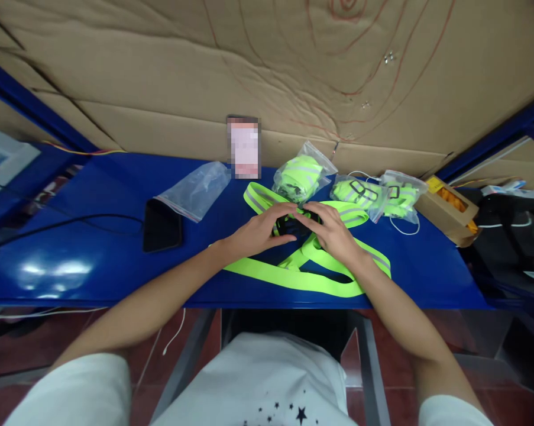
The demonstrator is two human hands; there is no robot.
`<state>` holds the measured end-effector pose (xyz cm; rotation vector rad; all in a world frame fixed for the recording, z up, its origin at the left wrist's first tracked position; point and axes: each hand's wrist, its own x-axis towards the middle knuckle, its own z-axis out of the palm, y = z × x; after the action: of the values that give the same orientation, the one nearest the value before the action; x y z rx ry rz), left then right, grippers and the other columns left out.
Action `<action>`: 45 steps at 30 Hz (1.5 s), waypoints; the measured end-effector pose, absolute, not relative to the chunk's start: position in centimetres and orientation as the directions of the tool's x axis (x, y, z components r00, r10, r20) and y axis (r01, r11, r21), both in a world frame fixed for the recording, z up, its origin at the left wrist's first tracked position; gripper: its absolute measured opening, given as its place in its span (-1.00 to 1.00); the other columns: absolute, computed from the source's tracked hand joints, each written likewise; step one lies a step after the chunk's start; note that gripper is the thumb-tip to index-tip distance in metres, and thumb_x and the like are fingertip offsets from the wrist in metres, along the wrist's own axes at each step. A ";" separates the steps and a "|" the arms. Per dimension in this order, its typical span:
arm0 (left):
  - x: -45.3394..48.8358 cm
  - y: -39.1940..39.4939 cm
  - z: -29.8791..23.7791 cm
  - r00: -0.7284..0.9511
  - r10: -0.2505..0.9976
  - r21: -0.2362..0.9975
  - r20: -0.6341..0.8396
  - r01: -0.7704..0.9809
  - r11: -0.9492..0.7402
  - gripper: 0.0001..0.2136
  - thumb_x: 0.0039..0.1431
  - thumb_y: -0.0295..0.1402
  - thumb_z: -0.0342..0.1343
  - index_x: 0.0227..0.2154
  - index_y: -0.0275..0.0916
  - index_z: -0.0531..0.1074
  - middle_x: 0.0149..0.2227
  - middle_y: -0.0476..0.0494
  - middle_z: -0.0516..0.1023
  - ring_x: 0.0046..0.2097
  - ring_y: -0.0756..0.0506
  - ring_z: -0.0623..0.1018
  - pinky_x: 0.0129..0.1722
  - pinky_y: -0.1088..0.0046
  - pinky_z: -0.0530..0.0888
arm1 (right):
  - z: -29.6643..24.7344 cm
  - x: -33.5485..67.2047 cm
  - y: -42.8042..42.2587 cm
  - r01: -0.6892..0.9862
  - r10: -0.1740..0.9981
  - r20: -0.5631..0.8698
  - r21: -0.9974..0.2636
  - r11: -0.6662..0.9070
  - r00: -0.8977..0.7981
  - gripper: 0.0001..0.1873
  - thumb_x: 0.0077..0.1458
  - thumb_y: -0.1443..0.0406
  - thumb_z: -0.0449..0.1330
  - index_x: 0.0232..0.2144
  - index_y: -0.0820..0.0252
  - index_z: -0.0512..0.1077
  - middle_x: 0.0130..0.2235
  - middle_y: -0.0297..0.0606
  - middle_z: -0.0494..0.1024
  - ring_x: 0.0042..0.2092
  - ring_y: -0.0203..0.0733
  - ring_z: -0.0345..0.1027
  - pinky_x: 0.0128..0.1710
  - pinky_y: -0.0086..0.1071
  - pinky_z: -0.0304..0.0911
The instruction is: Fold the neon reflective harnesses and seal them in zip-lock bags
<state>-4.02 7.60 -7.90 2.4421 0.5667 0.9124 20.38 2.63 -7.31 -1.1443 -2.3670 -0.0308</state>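
A neon yellow-green reflective strap harness [293,275] with grey stripes lies in loops on the blue table. At its far middle, my left hand [267,228] curls its fingers and thumb round a black part [288,225] of the harness, which looks like a buckle. From the other side, my right hand [331,231] closes on the same black part, its fingers reaching over toward the left fingertips. The hands cover much of this part, so its exact shape is hidden. Loops of the strap spread behind the hands and out under my right forearm.
Behind the hands sit bagged yellow-green straps [300,174], with more bagged straps [359,194] to the right. An open cardboard box [448,210] stands farther right. Leftward lie a clear plastic bag [198,186] and a black phone-like device [162,226]. A cardboard sheet [160,71] backs the table [93,236].
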 end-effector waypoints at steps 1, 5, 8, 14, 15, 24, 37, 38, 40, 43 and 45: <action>-4.0 7.6 -7.8 0.705 0.513 0.547 0.489 0.210 -0.810 -0.44 0.24 -0.17 0.20 0.23 -0.13 0.15 0.22 -0.34 0.38 0.27 -0.24 0.39 0.24 0.07 0.39 | -7.3 20.3 2.6 0.737 0.724 0.453 -0.192 0.649 -0.520 -0.33 0.22 0.57 -0.04 0.27 -0.05 0.29 0.21 -0.11 0.37 0.30 0.02 0.16 0.26 0.01 0.17; -4.0 7.6 -7.8 0.702 0.496 0.513 0.512 0.213 -0.831 -0.42 0.25 -0.19 0.19 0.25 -0.15 0.13 0.22 -0.37 0.37 0.26 -0.23 0.40 0.23 0.10 0.40 | -7.3 20.5 2.6 0.751 0.714 0.502 -0.174 0.637 -0.488 -0.35 0.24 0.56 -0.04 0.28 -0.01 0.28 0.20 -0.07 0.37 0.29 0.02 0.17 0.24 0.00 0.19; -4.0 7.6 -8.0 0.700 0.479 0.500 0.530 0.199 -0.843 -0.40 0.24 -0.20 0.20 0.26 -0.17 0.12 0.22 -0.39 0.36 0.27 -0.24 0.39 0.22 0.10 0.40 | -7.3 20.5 2.6 0.756 0.697 0.524 -0.142 0.639 -0.490 -0.35 0.24 0.57 -0.05 0.28 -0.01 0.27 0.19 -0.07 0.37 0.29 0.02 0.17 0.22 0.01 0.21; -4.0 7.5 -8.3 0.713 0.467 0.469 0.523 0.216 -0.856 -0.39 0.25 -0.20 0.19 0.28 -0.19 0.11 0.24 -0.38 0.36 0.28 -0.23 0.39 0.22 0.14 0.41 | -7.5 20.1 2.4 0.756 0.678 0.524 -0.095 0.648 -0.515 -0.32 0.21 0.60 -0.09 0.28 0.01 0.26 0.18 -0.05 0.38 0.30 0.02 0.16 0.22 0.03 0.20; -4.0 7.5 -8.3 0.715 0.463 0.458 0.525 0.221 -0.861 -0.39 0.26 -0.21 0.19 0.29 -0.19 0.12 0.24 -0.38 0.35 0.28 -0.22 0.39 0.23 0.15 0.41 | -7.5 20.1 2.4 0.754 0.677 0.522 -0.094 0.651 -0.519 -0.32 0.21 0.60 -0.08 0.28 0.01 0.25 0.18 -0.05 0.38 0.30 0.02 0.15 0.22 0.03 0.19; -4.0 7.4 -7.9 0.736 0.462 0.468 0.494 0.223 -0.855 -0.40 0.27 -0.24 0.18 0.29 -0.19 0.13 0.28 -0.37 0.32 0.32 -0.22 0.34 0.26 0.13 0.37 | -7.6 20.3 2.5 0.733 0.667 0.533 -0.121 0.670 -0.522 -0.36 0.23 0.57 -0.06 0.26 0.01 0.28 0.20 -0.05 0.34 0.29 0.01 0.15 0.21 0.01 0.20; -3.4 6.8 -8.2 0.692 0.397 0.487 0.603 0.075 -0.870 -0.31 0.27 -0.24 0.17 0.36 -0.04 -0.04 0.35 -0.38 0.13 0.38 -0.27 0.19 0.25 0.01 0.34 | -8.3 17.1 1.3 0.819 0.746 0.412 0.003 0.573 -0.523 -0.42 0.31 0.47 -0.04 0.34 0.27 0.08 0.28 0.13 0.24 0.32 0.17 0.07 0.20 0.08 0.15; -3.3 6.7 -8.1 0.697 0.393 0.488 0.600 0.071 -0.870 -0.32 0.27 -0.25 0.16 0.36 -0.03 -0.04 0.35 -0.38 0.12 0.39 -0.27 0.19 0.26 0.01 0.33 | -8.3 17.0 1.3 0.819 0.754 0.397 -0.011 0.574 -0.523 -0.41 0.31 0.46 -0.04 0.35 0.28 0.05 0.29 0.14 0.23 0.31 0.19 0.08 0.19 0.08 0.16; -3.2 6.7 -8.0 0.694 0.410 0.513 0.592 0.067 -0.856 -0.31 0.26 -0.23 0.18 0.35 -0.03 -0.03 0.35 -0.38 0.11 0.38 -0.28 0.19 0.28 0.00 0.30 | -8.4 17.0 1.5 0.820 0.767 0.394 -0.057 0.570 -0.506 -0.35 0.28 0.47 -0.05 0.38 0.26 -0.02 0.29 0.14 0.22 0.30 0.19 0.09 0.18 0.09 0.17; -3.5 7.0 -7.3 0.655 0.465 0.593 0.596 0.032 -0.805 -0.14 0.09 -0.11 0.32 0.36 -0.04 -0.03 0.37 -0.38 0.08 0.39 -0.34 0.15 0.31 -0.05 0.22 | -8.0 17.6 1.7 0.797 0.766 0.446 -0.169 0.580 -0.463 -0.23 0.19 0.52 -0.05 0.41 0.19 -0.11 0.29 0.09 0.21 0.31 0.13 0.08 0.22 0.08 0.16; -4.0 7.3 -6.3 0.663 0.512 0.671 0.547 0.019 -0.742 0.01 -0.04 -0.06 0.39 0.38 -0.06 -0.08 0.38 -0.39 0.06 0.39 -0.38 0.14 0.33 -0.05 0.17 | -6.9 18.0 1.6 0.774 0.766 0.493 -0.255 0.580 -0.412 -0.21 0.15 0.51 -0.03 0.40 0.15 -0.09 0.29 0.04 0.22 0.32 0.10 0.08 0.25 0.08 0.14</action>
<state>-4.00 7.29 -6.26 2.2360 0.4085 0.9964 18.05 1.62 -6.87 -1.2228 -2.2414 -0.0178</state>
